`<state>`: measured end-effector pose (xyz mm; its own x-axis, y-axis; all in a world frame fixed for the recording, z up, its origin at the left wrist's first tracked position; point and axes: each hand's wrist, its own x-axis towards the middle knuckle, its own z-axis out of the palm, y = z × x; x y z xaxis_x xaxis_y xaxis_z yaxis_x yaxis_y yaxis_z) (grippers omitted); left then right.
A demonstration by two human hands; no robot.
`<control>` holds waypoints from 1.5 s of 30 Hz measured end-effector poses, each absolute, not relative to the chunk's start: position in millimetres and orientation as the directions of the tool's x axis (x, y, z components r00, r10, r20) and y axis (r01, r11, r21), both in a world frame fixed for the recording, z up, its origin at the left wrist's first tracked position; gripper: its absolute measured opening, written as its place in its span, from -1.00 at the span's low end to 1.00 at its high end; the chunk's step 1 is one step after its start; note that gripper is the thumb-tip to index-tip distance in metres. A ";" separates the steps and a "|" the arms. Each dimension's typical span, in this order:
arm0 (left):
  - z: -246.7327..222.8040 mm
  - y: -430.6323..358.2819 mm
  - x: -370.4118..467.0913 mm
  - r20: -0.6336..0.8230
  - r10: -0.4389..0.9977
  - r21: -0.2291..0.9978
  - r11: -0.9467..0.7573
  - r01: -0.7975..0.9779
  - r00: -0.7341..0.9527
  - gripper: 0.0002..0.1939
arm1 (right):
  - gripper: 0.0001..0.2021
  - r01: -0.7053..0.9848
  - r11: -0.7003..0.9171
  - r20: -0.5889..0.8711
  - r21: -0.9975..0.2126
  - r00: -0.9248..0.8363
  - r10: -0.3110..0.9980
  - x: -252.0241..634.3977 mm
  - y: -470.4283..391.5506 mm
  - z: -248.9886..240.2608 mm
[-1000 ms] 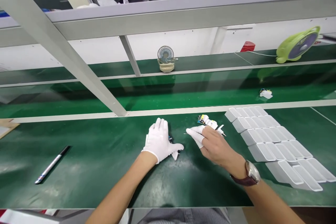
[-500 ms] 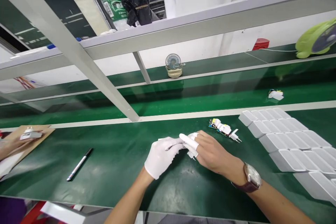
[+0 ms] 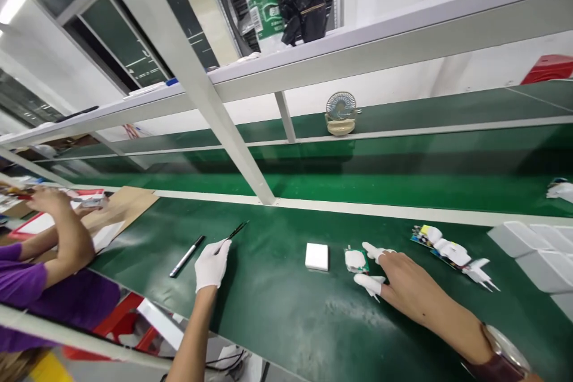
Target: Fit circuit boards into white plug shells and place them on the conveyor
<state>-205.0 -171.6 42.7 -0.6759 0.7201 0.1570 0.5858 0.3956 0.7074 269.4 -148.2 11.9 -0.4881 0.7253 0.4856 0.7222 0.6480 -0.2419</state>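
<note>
My left hand [image 3: 212,265], in a white glove, is closed on dark tweezers [image 3: 237,230] whose tips point away to the right. My right hand [image 3: 403,277] has white finger cots, and its thumb and index finger are spread apart beside a small green circuit board [image 3: 356,259] with a white top. Whether a fingertip touches the board I cannot tell. A white plug-like piece shows partly under the thumb. Left of the board lies a white square block [image 3: 316,256]. Beyond my right hand sits a row of circuit boards with white parts [image 3: 447,250], ending in a pronged plug [image 3: 481,273].
A marker pen [image 3: 187,256] lies left of my left hand. White boxes [image 3: 532,250] stand at the right. A metal post [image 3: 233,143] rises behind the work surface [image 3: 277,304]. A small fan [image 3: 341,113] stands further back. At the left, a co-worker's arm [image 3: 67,233] reaches over cardboard.
My hands have separated. The left has moved left and now holds tweezers; the right has spread its fingers. The white block and the circuit board now lie on the table. The view has swung left.
</note>
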 end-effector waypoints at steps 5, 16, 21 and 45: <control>41.0 -181.0 -210.5 0.133 0.702 0.870 0.257 0.422 -0.700 -0.15 | -0.84 0.741 0.597 0.285 -0.308 -0.527 0.801 268.4 -144.3 -20.3; 41.6 -179.2 -212.9 0.064 0.834 0.987 0.029 0.159 -0.548 0.01 | -0.96 0.751 0.345 0.020 -0.563 -0.405 0.914 268.5 -142.9 -49.6; 13.8 -169.4 -214.4 0.176 0.820 0.747 0.249 0.616 -0.545 -0.42 | -0.85 0.734 0.367 0.048 -0.572 -0.417 0.908 277.4 -145.1 -44.3; 15.5 -139.8 -206.1 0.248 0.857 0.307 0.373 0.876 -0.452 -0.71 | -0.74 0.794 0.586 0.394 -0.161 -0.492 0.776 324.9 -166.2 -31.2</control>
